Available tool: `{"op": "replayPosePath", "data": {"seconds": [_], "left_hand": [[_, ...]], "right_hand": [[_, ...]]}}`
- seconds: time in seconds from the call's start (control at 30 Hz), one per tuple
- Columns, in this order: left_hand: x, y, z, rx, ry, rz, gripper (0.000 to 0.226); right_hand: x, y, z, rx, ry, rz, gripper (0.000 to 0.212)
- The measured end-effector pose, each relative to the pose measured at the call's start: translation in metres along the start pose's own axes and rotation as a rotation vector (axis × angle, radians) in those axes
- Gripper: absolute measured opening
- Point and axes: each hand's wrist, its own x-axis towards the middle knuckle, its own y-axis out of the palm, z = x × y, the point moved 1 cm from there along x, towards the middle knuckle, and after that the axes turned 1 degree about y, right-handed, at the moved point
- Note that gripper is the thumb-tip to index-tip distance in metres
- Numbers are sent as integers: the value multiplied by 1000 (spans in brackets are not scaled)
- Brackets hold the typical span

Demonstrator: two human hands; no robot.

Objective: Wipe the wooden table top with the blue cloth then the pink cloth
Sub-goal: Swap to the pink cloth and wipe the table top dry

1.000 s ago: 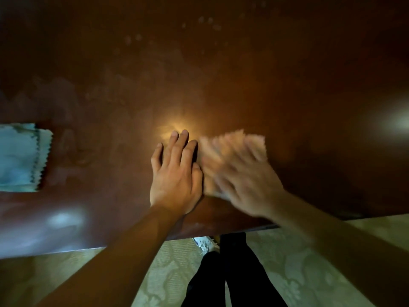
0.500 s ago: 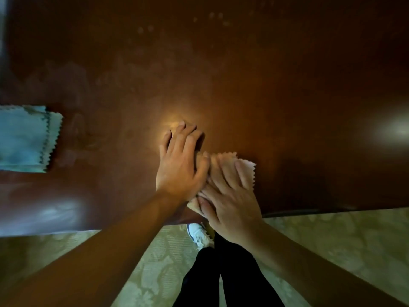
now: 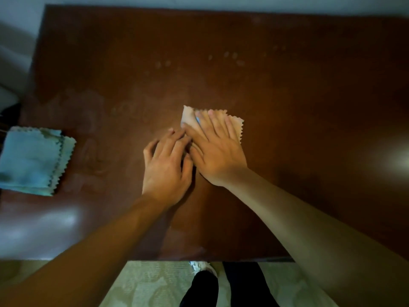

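We judge the blue pass done: the blue cloth lies folded well left of our grip. Our right hand presses the pink cloth flat on the tabletop; the left hand, released, rests touching beside it. Pink wiping remains.

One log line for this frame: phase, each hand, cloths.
phase: pink-cloth wipe | right hand: flat on pink cloth | left hand: flat on table beside it | blue cloth: folded, left edge, untouched

Patterned pale-green carpet, pale wall beyond.
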Motion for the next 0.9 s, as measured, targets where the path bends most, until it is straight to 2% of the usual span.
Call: {"op": "replayPosePath", "data": {"seconds": [0.13,0.3,0.6,0.67,0.77,0.9], "left_hand": [[26,2,-5,106,48,50,48],[101,23,-44,162,51,157,57],[230,95,-154,322,227,295,60],[241,99,-156,369,251,312,62],[239,92,-140,415,256,316,61],[227,66,-100,462,140,298,62]], "right_hand": [[18,-11,-19,22,6,-43,56],[55,-37,-88,21,43,-79,59],[82,-63,-243,-40,330,-83,59],[81,-63,-248,-50,331,-101,64],[86,-67,-239,-33,271,-88,59],[116,-67,-197,-65,109,-79,57]]}}
